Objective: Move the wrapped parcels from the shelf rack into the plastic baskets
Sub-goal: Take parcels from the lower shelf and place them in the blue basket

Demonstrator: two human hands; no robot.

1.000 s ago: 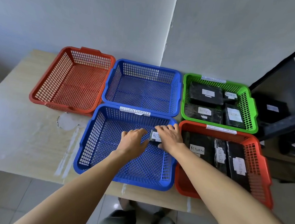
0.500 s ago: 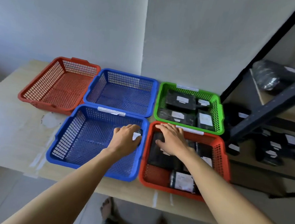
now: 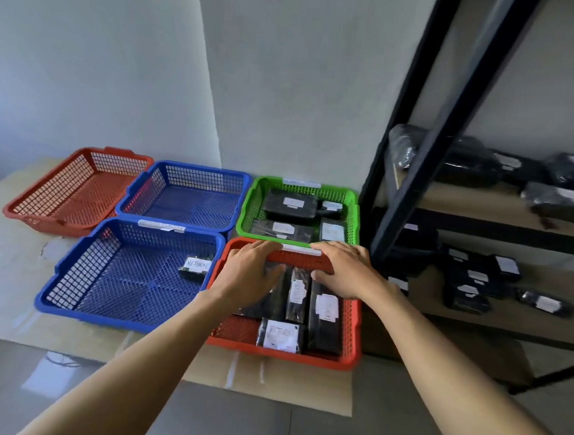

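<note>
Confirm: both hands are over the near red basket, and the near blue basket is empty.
Not empty: the head view shows one labelled parcel in the near blue basket. The left hand and right hand are over the near red basket.

"RETURN" label on parcel (image 3: 195, 267), blue basket (image 3: 79, 259)

Black labelled parcels (image 3: 461, 296) lie on the shelf rack (image 3: 439, 136) at three o'clock. Others fill the green basket (image 3: 250, 207) and near red basket (image 3: 350, 328).

Wooden table (image 3: 6, 281) carries five mesh baskets (image 3: 99, 319); rack shelves (image 3: 452, 199) carry parcels (image 3: 465, 293).
</note>
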